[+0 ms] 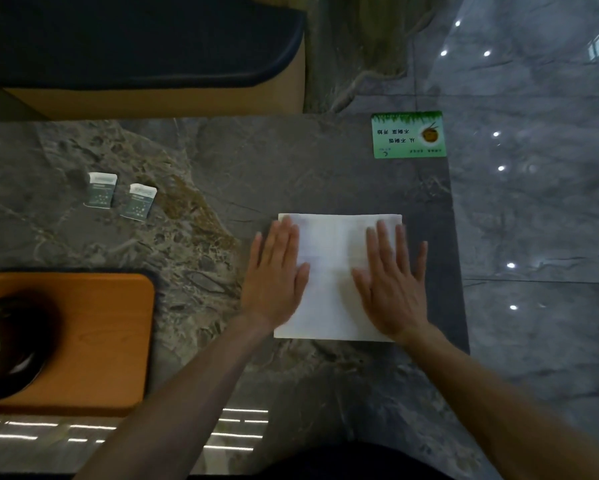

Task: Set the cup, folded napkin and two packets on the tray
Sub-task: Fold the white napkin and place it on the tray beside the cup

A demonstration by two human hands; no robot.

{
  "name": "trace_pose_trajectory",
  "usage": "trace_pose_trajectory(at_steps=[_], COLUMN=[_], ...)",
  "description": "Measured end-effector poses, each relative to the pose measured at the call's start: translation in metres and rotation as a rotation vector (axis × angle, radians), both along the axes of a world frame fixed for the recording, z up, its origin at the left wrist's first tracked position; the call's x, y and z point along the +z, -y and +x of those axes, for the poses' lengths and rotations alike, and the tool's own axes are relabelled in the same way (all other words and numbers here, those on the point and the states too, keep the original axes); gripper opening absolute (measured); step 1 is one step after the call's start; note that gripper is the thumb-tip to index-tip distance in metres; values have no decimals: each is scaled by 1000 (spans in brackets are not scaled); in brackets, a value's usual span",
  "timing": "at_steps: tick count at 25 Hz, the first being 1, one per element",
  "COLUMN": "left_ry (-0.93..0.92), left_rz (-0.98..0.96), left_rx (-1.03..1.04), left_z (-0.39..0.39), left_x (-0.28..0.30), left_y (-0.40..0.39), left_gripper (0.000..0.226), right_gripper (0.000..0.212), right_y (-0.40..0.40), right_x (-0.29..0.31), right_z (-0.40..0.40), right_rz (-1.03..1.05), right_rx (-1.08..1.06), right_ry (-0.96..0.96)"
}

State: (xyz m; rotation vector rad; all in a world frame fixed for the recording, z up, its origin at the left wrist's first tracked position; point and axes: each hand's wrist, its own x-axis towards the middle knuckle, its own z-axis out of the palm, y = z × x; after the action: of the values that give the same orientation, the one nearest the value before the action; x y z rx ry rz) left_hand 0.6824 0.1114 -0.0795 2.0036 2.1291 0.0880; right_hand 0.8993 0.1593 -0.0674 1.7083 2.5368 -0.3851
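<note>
Pressing flat on the white napkin (332, 271) near the desk's (291, 161) right edge, the left hand (273, 282) and right hand (393, 289) have straight fingers, grasping nothing. Two packets (119, 195) lie toward the far left. The cup (0, 348) stands on the tray (100, 341) at the near left edge.

We're looking at what seems a café or canteen: a grey marble-patterned desk (291, 161) is filling the middle of the frame, a cushioned bench seat (142, 46) is showing upper left, a green printed card (408, 135) is sitting upper right, and glossy stone floor (540, 209) is reflecting ceiling spotlights on the right.
</note>
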Motion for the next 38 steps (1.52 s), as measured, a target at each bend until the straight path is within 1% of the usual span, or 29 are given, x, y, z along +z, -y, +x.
trace_pose_trajectory(at_steps=[2,5,7,9,11,15,17,19,21,22,23,25,27,28,30,33,36,38], left_ry=[63,57,6,-48,-64,-109,-121,-77,-25,5,44,109,49,5,-14,36,78,116], left_rz=[0,-43,-68,-78,-78,-92,-44,62,151,135,67,-138,-264,-283,-312,-412,-480,-499], left_rx=[-60,-76,-67,-77,-70,-114,-146,-136,-82,-56,-30,9,8,-5,-10,8,-1,-5], left_z=[25,41,32,16,1,-16,-21,-26,-35,-38,-41,-44,-42,-40,-38,-38,-38,-39], left_x=[-4,-10,-9,-9,-10,-11,-9,0,13,20,28,39,46,48,53,59,64,63], left_y=[29,51,53,56,60,64,59,44,14,-4,-21,-53,-76,-84,-96,-109,-115,-114], left_gripper=[61,61,63,66,68,69,65,53,41,38,39,49,54,52,47,43,28,20], right_gripper=[73,72,71,72,74,73,70,63,60,61,65,69,69,69,70,62,55,48], right_y=[35,58,54,49,47,46,40,25,-5,-24,-42,-75,-96,-102,-108,-116,-122,-122], right_x=[-2,-9,-12,-12,-12,-9,-4,2,9,12,16,22,29,30,32,33,35,37], right_z=[-7,-6,8,23,30,30,34,34,26,20,15,7,2,0,-3,-6,-6,-6], right_rz=[9,-16,-35,-47,-66,-98,-85,-51,-60,-89,-120,-132,-108,-105,-126,-192,-279,-302], right_rx=[103,151,138,77,18,36,69,77,42,35,50,129,205,221,203,171,202,198], right_ry=[-16,-11,5,17,23,37,32,14,-41,-61,-60,16,121,163,214,215,210,163])
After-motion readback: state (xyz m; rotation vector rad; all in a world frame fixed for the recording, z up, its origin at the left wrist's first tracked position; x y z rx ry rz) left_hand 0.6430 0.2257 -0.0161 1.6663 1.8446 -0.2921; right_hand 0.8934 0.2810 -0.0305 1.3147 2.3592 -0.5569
